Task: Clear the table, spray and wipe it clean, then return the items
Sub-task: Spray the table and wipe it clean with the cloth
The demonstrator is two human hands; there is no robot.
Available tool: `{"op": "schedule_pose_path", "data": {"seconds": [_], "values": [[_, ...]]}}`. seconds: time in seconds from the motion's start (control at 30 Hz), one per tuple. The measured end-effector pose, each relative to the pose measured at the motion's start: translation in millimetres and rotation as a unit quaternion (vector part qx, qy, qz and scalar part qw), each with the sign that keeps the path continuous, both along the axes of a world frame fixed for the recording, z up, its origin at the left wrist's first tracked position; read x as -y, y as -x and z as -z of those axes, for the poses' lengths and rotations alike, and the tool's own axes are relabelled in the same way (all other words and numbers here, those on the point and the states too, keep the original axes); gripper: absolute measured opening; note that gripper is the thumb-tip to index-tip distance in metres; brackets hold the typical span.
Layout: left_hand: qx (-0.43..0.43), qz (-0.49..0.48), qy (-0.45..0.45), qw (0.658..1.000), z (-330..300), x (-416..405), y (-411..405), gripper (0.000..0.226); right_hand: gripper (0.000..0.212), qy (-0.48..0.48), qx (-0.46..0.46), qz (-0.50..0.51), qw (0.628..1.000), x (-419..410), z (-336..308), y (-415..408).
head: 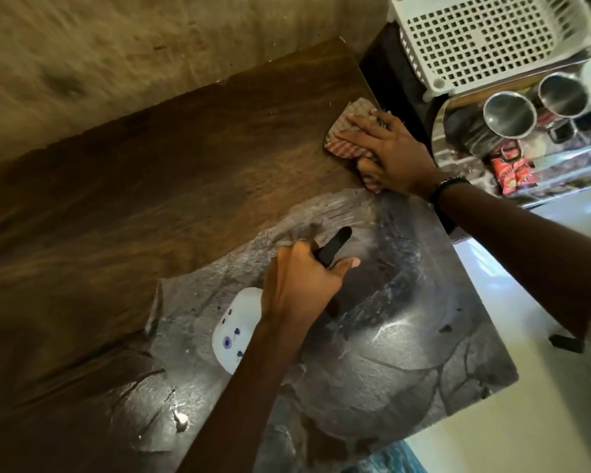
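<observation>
1. Fingers (357, 123) of the right hand (394, 150) spread flat, pressing the checked cloth (342, 138) onto the table (185, 158) at its far right corner; thumb tucked under a fold.
2. Fingers (347, 263) of the left hand (301, 285) clenched round the black trigger head (333, 247) of the white spray bottle (238, 327), held above the table's grey worn patch (389, 336), nearer than the cloth.
3. Dark beaded band (446, 187) on the right wrist.
4. Beyond the table's right edge: two steel cups (510, 116), red packets (510, 167), and a white plastic basket (485, 39) farther back.
</observation>
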State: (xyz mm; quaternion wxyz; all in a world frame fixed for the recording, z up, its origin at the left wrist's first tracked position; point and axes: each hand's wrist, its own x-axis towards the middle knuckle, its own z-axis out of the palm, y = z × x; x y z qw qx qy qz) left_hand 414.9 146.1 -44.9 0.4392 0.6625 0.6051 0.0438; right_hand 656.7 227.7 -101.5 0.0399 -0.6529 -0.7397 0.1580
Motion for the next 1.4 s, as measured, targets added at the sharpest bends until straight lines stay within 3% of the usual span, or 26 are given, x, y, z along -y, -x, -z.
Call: {"op": "schedule_pose_path", "data": {"seconds": [0.1, 0.3, 0.5, 0.67, 0.83, 0.97, 1.13, 1.27, 1.33, 1.4], "values": [[-0.010, -0.012, -0.032, 0.999, -0.9, 2.5, 6.6, 0.051, 0.052, -0.006, -0.002, 0.006, 1.000, 3.2, -1.0, 2.6], [-0.128, 0.008, -0.102, 0.986, -0.7, 21.7, 4.1, 0.049, 0.052, -0.009, 0.003, 0.004, 1.000, 18.4, -1.8, 9.5], [-0.146, 0.015, -0.074, 0.986, -2.3, 31.5, 2.9, 0.057, 0.052, -0.014, 0.000, -0.004, 1.000, 33.8, -3.1, 13.7], [-0.198, 0.020, -0.135, 0.971, 1.3, 48.9, 6.9, 0.039, 0.051, -0.018, -0.009, -0.007, 1.000, 53.7, -5.2, 38.8], [-0.128, -0.047, -0.120, 0.983, -2.6, 52.9, 28.8, 0.043, 0.050, -0.004, 0.011, -0.132, 0.991, 95.6, -1.1, 86.5], [-0.066, -0.111, -0.103, 0.986, -6.4, 63.1, 38.6, 0.036, 0.052, -0.002, 0.033, -0.223, 0.974, 158.8, -2.3, 59.7], [-0.036, -0.131, -0.075, 0.988, 0.0, 81.7, 40.7, 0.034, 0.058, 0.011, 0.008, -0.049, 0.999, 153.7, -4.1, 1.3], [-0.028, -0.161, -0.065, 0.984, 2.3, 86.4, 40.8, 0.039, 0.050, -0.012, -0.007, 0.066, 0.998, 108.2, 0.3, 31.0], [-0.021, -0.173, -0.055, 0.983, 1.1, 89.1, 40.7, 0.045, 0.051, -0.006, -0.012, 0.060, 0.998, 96.5, -1.9, 57.7], [-0.009, -0.173, -0.049, 0.984, -1.7, 92.4, 42.0, 0.045, 0.053, 0.001, 0.005, -0.008, 1.000, 103.1, -4.6, 80.1]]}}
